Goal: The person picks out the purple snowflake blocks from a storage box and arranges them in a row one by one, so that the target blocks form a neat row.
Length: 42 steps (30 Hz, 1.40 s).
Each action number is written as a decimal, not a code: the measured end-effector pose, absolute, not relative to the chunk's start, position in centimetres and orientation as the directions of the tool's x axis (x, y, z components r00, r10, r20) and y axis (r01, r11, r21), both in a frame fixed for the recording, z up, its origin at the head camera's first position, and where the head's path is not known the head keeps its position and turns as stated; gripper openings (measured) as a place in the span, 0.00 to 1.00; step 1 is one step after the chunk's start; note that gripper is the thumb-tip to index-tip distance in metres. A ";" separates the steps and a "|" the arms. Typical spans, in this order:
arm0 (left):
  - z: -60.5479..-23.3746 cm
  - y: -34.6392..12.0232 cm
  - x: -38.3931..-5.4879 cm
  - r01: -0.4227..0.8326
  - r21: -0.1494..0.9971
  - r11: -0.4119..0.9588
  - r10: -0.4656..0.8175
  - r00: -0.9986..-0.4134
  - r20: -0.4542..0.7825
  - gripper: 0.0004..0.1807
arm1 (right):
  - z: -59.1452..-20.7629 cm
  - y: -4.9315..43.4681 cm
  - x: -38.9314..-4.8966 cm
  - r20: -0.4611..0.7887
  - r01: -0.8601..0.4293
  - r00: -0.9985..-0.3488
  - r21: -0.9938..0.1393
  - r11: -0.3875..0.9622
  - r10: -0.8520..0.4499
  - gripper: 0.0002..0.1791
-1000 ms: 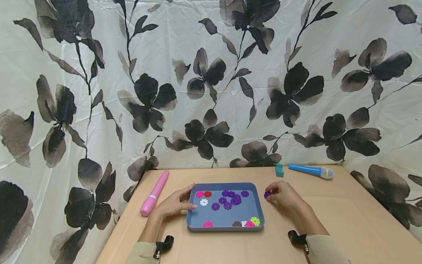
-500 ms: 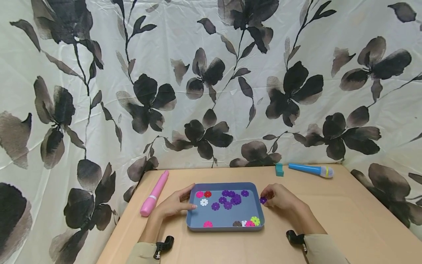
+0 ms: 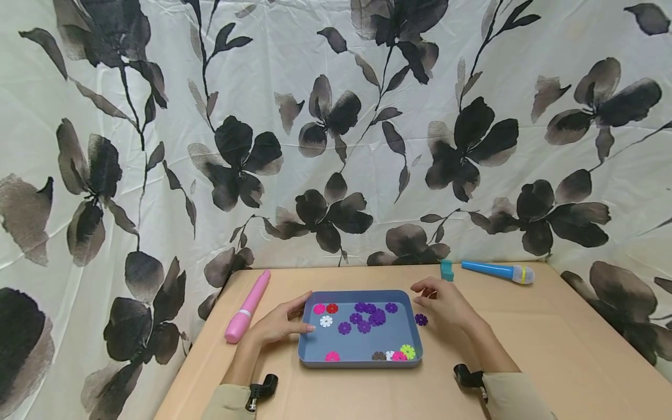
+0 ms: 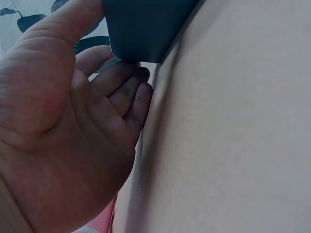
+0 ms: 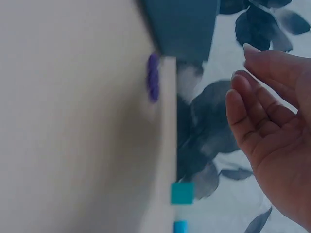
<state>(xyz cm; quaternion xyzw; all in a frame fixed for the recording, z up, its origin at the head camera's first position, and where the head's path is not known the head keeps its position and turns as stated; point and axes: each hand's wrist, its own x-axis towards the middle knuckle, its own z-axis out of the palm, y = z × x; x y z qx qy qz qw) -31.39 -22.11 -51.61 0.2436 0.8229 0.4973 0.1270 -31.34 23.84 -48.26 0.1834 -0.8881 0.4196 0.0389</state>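
A grey-blue tray (image 3: 362, 364) holds several flower-shaped discs. Most are purple (image 3: 377, 318) and sit toward the back; pink, red (image 3: 332, 308) and white ones (image 3: 326, 321) lie at the left, with brown, white, pink and lime green ones (image 3: 408, 351) at the front right. My left hand (image 3: 280, 322) grips the tray's left side, thumb over the rim and fingers along the outer wall. One purple flower disc (image 3: 421, 319) lies on the table just right of the tray. Over it hovers my right hand (image 3: 446, 300), fingers relaxed and holding nothing; in the right wrist view the disc (image 5: 153, 77) is apart from the fingertips.
A pink stick-like toy (image 3: 248, 307) lies left of my left hand. At the table's back right are a small teal block (image 3: 447, 270) and a blue toy microphone (image 3: 497, 272). A floral curtain (image 3: 325, 146) hangs behind the wooden table (image 3: 567, 350).
My right hand has brought the purple flower disc left toward the tray, let it go onto the table and risen off it. The left hand stays at the tray.
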 end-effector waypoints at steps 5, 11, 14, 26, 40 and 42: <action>-51.5 -22.1 -31.3 0.282 0.881 0.380 0.531 -0.846 0.042 0.54 | -47.1 21.9 -31.2 0.263 -0.423 -0.900 -0.724 0.546 -0.348 0.15; -51.5 -22.2 -31.4 0.279 0.881 0.382 0.528 -0.848 0.039 0.54 | -46.6 19.3 -31.3 0.283 -0.466 -0.876 -0.706 0.534 -0.391 0.14; -51.5 -22.2 -31.3 0.276 0.882 0.382 0.526 -0.849 0.037 0.54 | -46.5 18.1 -31.5 0.286 -0.473 -0.871 -0.709 0.523 -0.400 0.15; -51.4 -22.2 -31.3 0.260 0.883 0.392 0.514 -0.857 0.024 0.54 | -47.7 15.7 -31.4 0.294 -0.482 -0.864 -0.715 0.506 -0.409 0.14; -51.2 -22.2 -31.3 0.264 0.881 0.392 0.521 -0.853 0.024 0.55 | -49.0 15.3 -31.1 0.244 -0.486 -0.857 -0.674 0.556 -0.454 0.16; -51.2 -22.2 -31.3 0.263 0.881 0.393 0.518 -0.855 0.023 0.55 | -49.2 15.3 -31.1 0.220 -0.487 -0.856 -0.651 0.583 -0.469 0.15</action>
